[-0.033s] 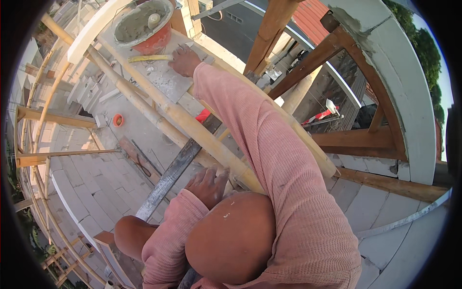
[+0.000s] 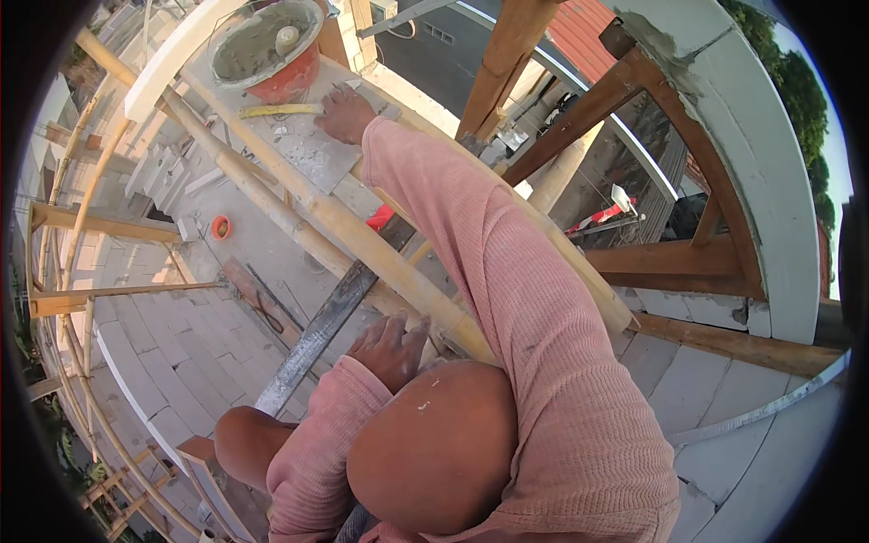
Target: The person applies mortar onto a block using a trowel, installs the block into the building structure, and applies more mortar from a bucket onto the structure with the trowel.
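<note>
My right hand (image 2: 345, 113) reaches up to a grey board (image 2: 317, 158), fingers apart, beside the end of a thin yellow strip (image 2: 272, 110). A red bucket (image 2: 281, 83) of grey mortar, with a pale rounded object in it, stands just beyond. My left hand (image 2: 387, 351) is beside my raised knee, fingers bent against the edge of a bamboo pole (image 2: 398, 276); their tips are partly hidden. A dark, paint-smeared bar (image 2: 312, 335) runs beneath the poles next to that hand.
Bamboo scaffolding (image 2: 81, 244) lines the left. A small orange pot (image 2: 221, 227) sits lower on the grey floor, near a pale block wall (image 2: 172, 353). Timber frames (image 2: 665, 258) and a grey beam (image 2: 769, 181) are at right, a red roof (image 2: 584, 36) beyond.
</note>
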A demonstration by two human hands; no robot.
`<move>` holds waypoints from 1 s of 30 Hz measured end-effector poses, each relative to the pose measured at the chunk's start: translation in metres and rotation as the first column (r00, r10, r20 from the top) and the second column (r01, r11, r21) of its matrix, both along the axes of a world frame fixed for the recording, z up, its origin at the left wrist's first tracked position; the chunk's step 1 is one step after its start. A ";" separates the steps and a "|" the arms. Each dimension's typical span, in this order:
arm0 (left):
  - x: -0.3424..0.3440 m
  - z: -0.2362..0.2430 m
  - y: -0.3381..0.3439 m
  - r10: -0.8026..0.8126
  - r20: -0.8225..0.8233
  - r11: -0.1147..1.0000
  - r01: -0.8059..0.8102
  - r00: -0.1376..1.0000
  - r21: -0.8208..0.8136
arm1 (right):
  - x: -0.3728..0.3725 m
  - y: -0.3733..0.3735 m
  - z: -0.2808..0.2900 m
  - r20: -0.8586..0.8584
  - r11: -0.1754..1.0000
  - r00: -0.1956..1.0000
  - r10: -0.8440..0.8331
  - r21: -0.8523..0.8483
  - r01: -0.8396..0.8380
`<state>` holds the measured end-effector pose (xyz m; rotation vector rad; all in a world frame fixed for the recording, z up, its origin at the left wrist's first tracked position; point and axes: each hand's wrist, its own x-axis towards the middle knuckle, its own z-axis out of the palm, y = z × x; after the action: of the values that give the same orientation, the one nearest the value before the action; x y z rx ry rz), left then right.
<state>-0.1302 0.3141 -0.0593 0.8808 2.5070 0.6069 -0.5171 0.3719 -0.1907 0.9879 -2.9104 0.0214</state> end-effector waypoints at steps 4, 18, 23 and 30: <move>0.000 0.007 0.002 -0.028 0.019 0.999 0.028 0.999 0.020 | 0.005 0.032 0.001 -0.077 0.981 0.992 0.095 0.179 -0.080; 0.000 0.113 -0.028 -0.018 0.000 0.981 0.017 1.000 0.193 | 0.304 0.184 0.127 0.508 0.358 0.858 0.075 -0.817 0.453; -0.013 0.127 -0.017 -0.093 -0.040 0.963 0.100 0.995 0.250 | 0.499 0.290 0.215 0.633 -0.411 0.738 -0.235 -0.753 0.514; -0.015 0.113 -0.008 -0.123 0.001 0.978 0.121 0.992 0.172 | 0.646 0.316 0.244 0.414 -0.374 0.161 -0.896 -0.898 0.230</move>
<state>-0.1451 0.3059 0.0538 1.0808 2.3962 0.7931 0.1285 0.6883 0.0536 -1.0129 -1.5396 1.1007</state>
